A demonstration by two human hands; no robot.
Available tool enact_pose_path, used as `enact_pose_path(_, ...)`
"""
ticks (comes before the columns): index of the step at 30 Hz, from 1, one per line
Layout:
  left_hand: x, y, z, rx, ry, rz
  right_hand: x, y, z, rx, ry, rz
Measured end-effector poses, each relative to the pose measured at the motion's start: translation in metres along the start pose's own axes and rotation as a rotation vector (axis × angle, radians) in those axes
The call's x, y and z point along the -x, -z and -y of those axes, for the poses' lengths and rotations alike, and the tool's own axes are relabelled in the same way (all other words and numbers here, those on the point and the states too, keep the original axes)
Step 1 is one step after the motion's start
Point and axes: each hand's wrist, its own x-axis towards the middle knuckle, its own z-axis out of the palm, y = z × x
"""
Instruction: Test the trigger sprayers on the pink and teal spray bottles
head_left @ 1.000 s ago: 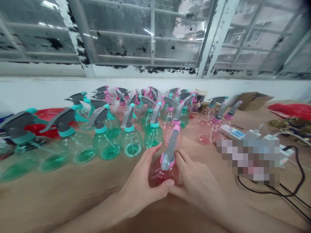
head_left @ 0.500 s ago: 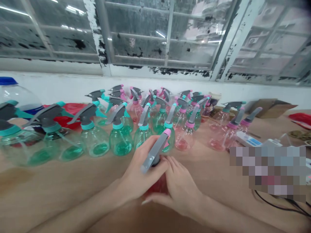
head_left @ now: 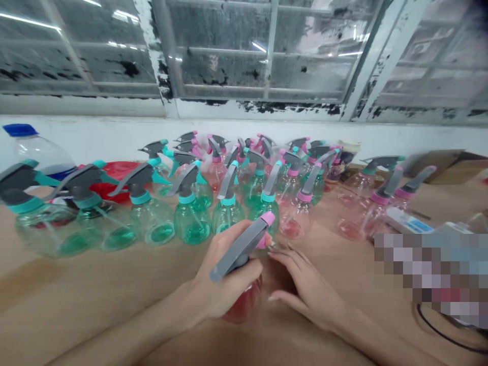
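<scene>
A pink spray bottle (head_left: 244,300) with a grey and pink trigger head stands close in front of me. My left hand (head_left: 219,274) is wrapped round its neck, just under the spray head. To the right of the bottle is my right hand (head_left: 310,287), fingers apart and curved toward it, with a gap between palm and bottle. Beyond my hands runs a row of spray bottles: a green one (head_left: 192,223) with a turquoise collar, and a pink one (head_left: 293,223) with a pink collar. Several more bottles crowd behind them.
A large clear jug (head_left: 41,150) with a blue cap stands at the far left, near red plastic (head_left: 118,175). On the right lie a white device (head_left: 407,221), a blurred patch and a black cable (head_left: 438,333). A cardboard box (head_left: 446,165) sits by the wall.
My right hand has come off the bottle and moved right, its fingers opening. My left hand keeps its hold, and more of the pink bottle shows. The view has shifted slightly.
</scene>
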Motion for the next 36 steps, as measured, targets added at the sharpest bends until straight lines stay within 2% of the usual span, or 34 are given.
enact_pose_path(5,-0.001,-0.0016,-0.0035,0.094,0.099,0.074,-0.0002,0.001,-0.0015,-0.007,-0.004,0.013)
enact_pose_path(7,-0.0008,-0.0031,-0.0044,0.098,0.114,0.041,0.0011,-0.0001,-0.0014,-0.009,-0.015,0.025)
enact_pose_path(9,-0.0006,-0.004,-0.0045,0.105,0.116,0.014,0.0027,-0.0016,-0.0019,-0.004,-0.039,0.025)
enact_pose_path(13,-0.0008,-0.0025,-0.0031,0.135,0.117,0.072,0.0046,-0.0043,-0.0037,0.017,-0.072,0.038)
enact_pose_path(16,-0.0006,-0.0012,-0.0022,0.094,0.085,0.054,0.0052,-0.0053,-0.0046,0.056,-0.082,0.061)
enact_pose_path(25,0.0021,-0.002,-0.0004,0.112,0.072,0.061,0.0053,-0.0021,-0.0034,0.145,-0.032,0.117)
enact_pose_path(30,0.0009,-0.001,-0.0004,0.067,0.019,0.033,0.0061,-0.0026,-0.0057,0.14,-0.027,0.111)
enact_pose_path(36,0.0009,-0.0035,0.0001,0.151,0.107,0.069,0.0071,-0.0043,-0.0065,0.127,-0.046,0.115)
